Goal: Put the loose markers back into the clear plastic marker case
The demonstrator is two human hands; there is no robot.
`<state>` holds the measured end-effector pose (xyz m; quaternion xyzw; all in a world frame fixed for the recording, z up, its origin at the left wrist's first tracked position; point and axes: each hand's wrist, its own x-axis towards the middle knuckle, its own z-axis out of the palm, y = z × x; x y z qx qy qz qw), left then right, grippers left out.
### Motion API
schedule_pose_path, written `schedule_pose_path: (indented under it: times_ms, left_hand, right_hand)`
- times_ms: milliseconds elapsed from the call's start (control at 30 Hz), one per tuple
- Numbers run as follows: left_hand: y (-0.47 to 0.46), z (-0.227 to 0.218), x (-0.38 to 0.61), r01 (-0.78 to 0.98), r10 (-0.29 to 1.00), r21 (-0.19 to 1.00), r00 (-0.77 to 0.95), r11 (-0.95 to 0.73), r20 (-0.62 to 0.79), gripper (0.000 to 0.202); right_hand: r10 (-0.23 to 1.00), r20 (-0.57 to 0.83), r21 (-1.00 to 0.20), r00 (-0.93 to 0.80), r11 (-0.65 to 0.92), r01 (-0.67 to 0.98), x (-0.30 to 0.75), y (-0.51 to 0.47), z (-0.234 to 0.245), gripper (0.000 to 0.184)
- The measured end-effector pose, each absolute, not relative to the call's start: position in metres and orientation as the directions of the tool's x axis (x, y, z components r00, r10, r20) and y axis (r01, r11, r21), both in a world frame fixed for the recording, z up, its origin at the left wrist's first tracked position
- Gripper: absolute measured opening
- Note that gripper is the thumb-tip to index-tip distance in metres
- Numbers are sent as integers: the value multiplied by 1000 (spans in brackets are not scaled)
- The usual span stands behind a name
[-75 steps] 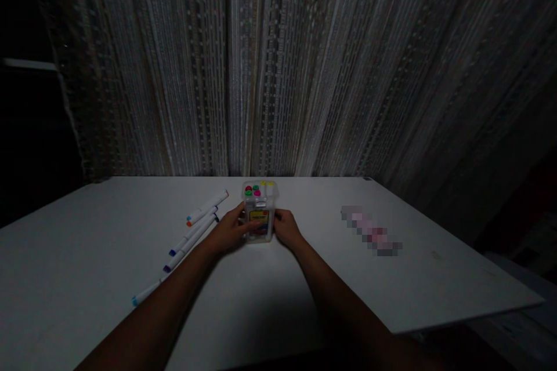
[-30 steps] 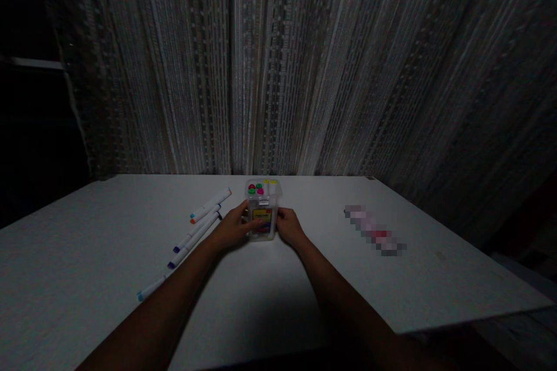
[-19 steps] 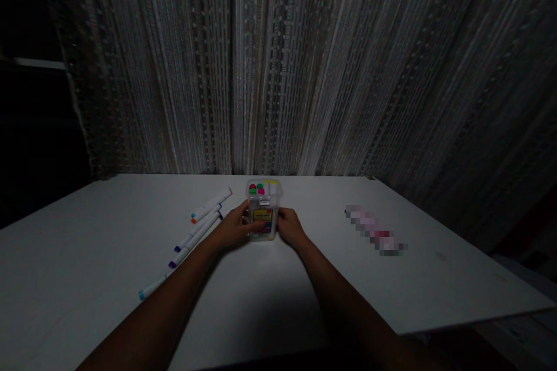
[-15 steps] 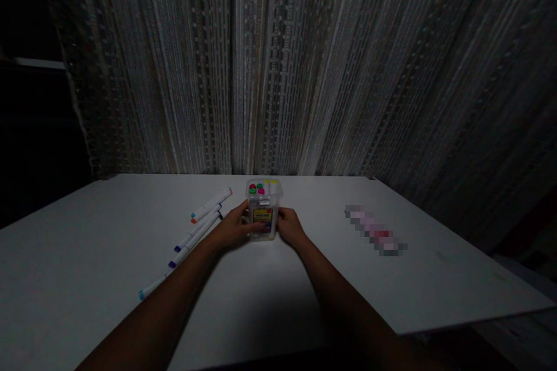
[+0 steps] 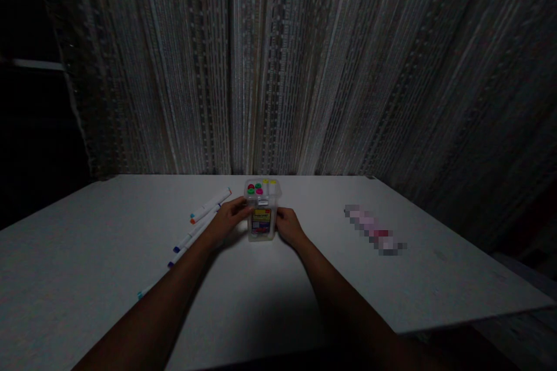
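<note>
A clear plastic marker box (image 5: 262, 203) with a yellow label stands upright on the white table. Through its top I see several marker ends in red, green, pink and yellow. My left hand (image 5: 226, 221) is at the box's upper left side, its thumb at the front corner and its fingers along the side near the rim. On the right side, my right hand (image 5: 289, 226) grips the box lower down, with curled fingers partly hidden by it. Left of the box lie several white markers with coloured ends, one a white marker (image 5: 211, 204); my left forearm covers part of them.
A blurred-out pinkish long object (image 5: 374, 231) lies on the table (image 5: 322, 278) to the right. Behind the table's far edge hangs a striped curtain (image 5: 270, 69). The table's right edge slants toward me, and the room is dim.
My left hand has shifted up and slightly left on the box; its thumb has come off the label to the upper left corner. My right hand stays at the box's right side.
</note>
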<state>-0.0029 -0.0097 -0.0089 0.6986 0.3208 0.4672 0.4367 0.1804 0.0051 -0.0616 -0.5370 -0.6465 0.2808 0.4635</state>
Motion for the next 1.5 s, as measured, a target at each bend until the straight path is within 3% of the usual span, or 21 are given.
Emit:
schedule_pose_path:
  times_ms: [733,1233,1500]
  left_hand:
    - [-5,-18,-1,-19,844,918,386,-396,372,46]
    - [-6,-18,-1,59,867,937,402,-345,294,47]
    - [-4,-23,-1,91,862,941,437,-327,258,53]
  right_hand:
    - [947,320,-870,-19,302,391,181,5,-62,23]
    - [950,313,-863,-13,290,413,181,3,-59,26]
    - [953,279,-930,-119,299,214,185,-2,-45,28]
